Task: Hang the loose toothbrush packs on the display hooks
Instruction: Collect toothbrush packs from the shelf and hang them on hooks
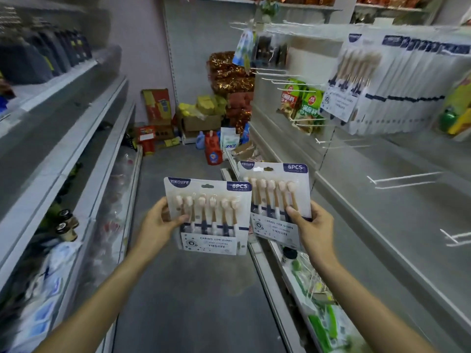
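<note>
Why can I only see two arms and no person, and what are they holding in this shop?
The camera sits on the person's head and looks forward and down, so you see only their arms, as if through their eyes. There is just this one picture. They stand in a shop aisle between shelves. The left hand holds one toothbrush pack by its side edge, and the right hand holds a second toothbrush pack the same way. Each card says 6PCS, so six brushes each. Up on the right, a row of hanging packs of the same kind already sits on a hook. Below it, bare hooks stick out from the wall. At the far end, boxes and bottles stand on the floor.
</note>
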